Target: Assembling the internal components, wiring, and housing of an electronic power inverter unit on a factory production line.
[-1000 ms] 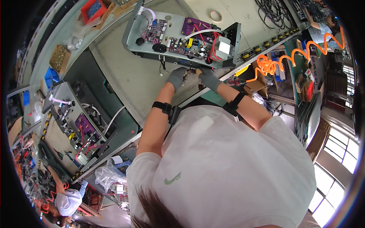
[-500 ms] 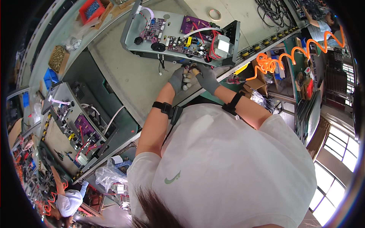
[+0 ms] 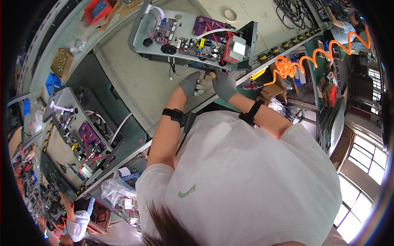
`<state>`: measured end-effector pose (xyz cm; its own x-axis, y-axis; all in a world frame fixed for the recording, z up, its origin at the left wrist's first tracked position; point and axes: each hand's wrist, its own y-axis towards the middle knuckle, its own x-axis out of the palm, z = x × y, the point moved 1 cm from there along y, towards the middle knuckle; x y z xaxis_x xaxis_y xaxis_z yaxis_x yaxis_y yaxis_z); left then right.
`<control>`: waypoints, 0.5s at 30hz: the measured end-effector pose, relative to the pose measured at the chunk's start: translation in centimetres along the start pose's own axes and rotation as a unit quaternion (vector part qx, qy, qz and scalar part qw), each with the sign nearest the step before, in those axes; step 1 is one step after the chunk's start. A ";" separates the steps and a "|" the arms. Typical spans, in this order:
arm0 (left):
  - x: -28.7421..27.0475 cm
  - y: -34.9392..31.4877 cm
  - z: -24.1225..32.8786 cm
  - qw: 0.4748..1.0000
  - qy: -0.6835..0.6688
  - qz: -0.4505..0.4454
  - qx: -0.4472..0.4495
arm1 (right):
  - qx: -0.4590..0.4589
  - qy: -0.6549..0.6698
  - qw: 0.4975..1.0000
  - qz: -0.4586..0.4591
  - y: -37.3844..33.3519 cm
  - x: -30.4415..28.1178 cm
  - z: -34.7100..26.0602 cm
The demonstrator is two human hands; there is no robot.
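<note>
An opened metal equipment chassis (image 3: 185, 30) lies on the workbench in front of me, with circuit boards, red wires and a white-topped block (image 3: 239, 48) inside. My right hand (image 3: 224, 85), in a grey glove, is at the chassis's near edge. Its fingers are closed by a small dark part or wire there that is too small to name. Just left of it, my left hand (image 3: 191, 85), also gloved, has its fingers curled in below that edge; what they hold, if anything, is hidden. Loose wires with a connector (image 3: 171, 70) hang from the chassis beside my left hand.
Another opened chassis (image 3: 80, 133) stands at left. Beyond it are a box of brass-coloured hardware (image 3: 61, 61), a blue bin (image 3: 52, 83) and a red bin (image 3: 97, 11). A tape roll (image 3: 230, 15) and black cables (image 3: 292, 14) lie far right; an orange coiled hose (image 3: 287, 67) hangs there. Co-workers sit lower left and upper right.
My hands have moved slightly apart: the left a little left, the right's fingers a bit closer to the chassis edge. The co-worker at lower left has shifted.
</note>
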<state>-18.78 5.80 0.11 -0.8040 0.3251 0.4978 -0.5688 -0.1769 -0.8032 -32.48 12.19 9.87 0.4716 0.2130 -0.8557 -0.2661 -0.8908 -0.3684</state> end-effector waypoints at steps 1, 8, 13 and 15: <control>-1.6 1.4 -0.9 0.979 -0.095 -0.174 -0.056 | -0.009 -0.020 1.000 -0.019 -0.3 -0.4 -0.6; 0.3 0.2 -2.0 0.912 0.259 0.126 0.293 | -0.080 -0.021 0.997 0.007 2.0 2.8 3.8; -0.4 -2.0 -1.0 0.926 0.292 0.067 0.229 | -0.017 0.325 0.925 -0.194 2.4 4.8 6.0; -0.4 -3.2 -1.3 0.961 0.262 0.006 0.088 | -0.058 0.313 0.929 -0.188 1.6 4.2 5.3</control>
<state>-16.38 7.48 2.06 -0.6397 0.7370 0.2183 -0.6171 -0.3231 -0.7174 -35.36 13.80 3.77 0.9190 0.2746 -0.2827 0.0913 -0.8461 -0.5251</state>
